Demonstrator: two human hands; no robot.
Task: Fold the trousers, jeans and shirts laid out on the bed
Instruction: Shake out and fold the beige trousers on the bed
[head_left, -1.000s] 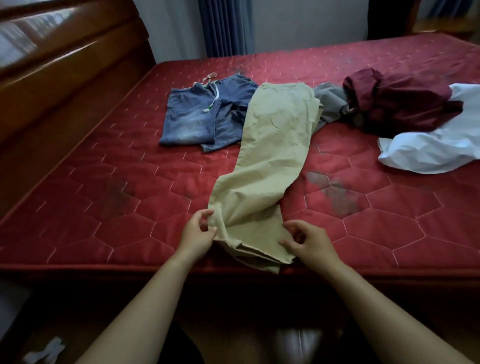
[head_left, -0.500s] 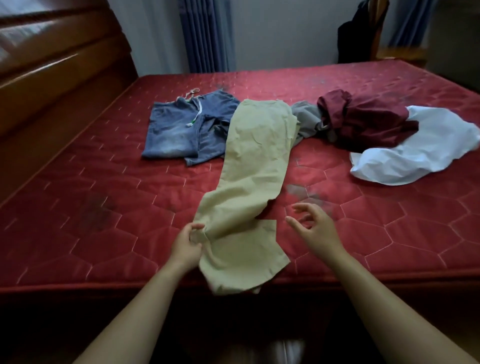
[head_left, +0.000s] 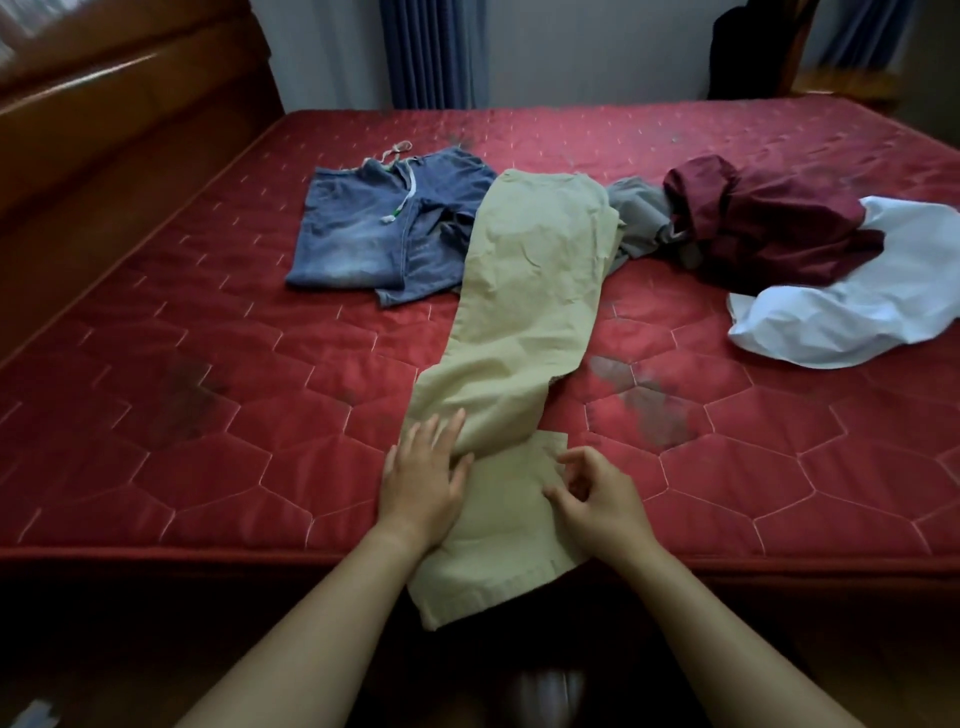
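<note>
Khaki trousers (head_left: 530, 291) lie lengthwise on the red mattress (head_left: 208, 441), legs together, and the hem hangs over the near edge. My left hand (head_left: 423, 478) rests flat with straight fingers on the left edge of the lower leg. On the right side of the same leg sits my right hand (head_left: 597, 493), fingers loosely curled and thumb tip on the fabric, with no cloth seen between the fingers. Blue jeans (head_left: 374, 228) lie partly folded to the left of the trousers. To the right lie a maroon shirt (head_left: 769, 223) and a white shirt (head_left: 852, 306), both crumpled.
A grey garment (head_left: 636, 215) is bunched between the khaki trousers and the maroon shirt. A wooden headboard (head_left: 104, 130) runs along the left. Blue curtains (head_left: 431, 52) hang behind the bed, and a dark garment hangs over a chair (head_left: 748, 47) at the back right.
Both hands let go of the bunched trouser hem. The leg now lies smoothed out over the bed edge, my left hand flat on it and my right hand lowered onto it.
</note>
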